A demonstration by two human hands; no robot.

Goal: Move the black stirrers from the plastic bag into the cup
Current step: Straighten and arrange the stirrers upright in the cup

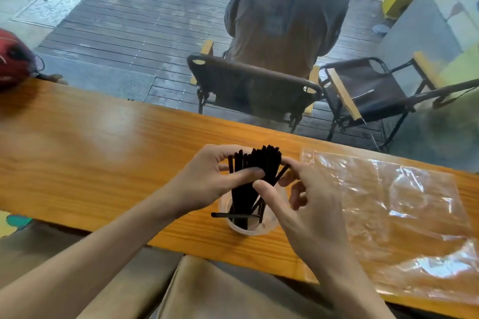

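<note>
Hands (204,184) round thin black stirrers (255,160)

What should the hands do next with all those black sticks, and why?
Probably ease the bundle of black stirrers straight down into the clear cup. Both the left hand and right hand hold it upright with its lower ends already inside, though one stirrer lies across the rim.
</note>
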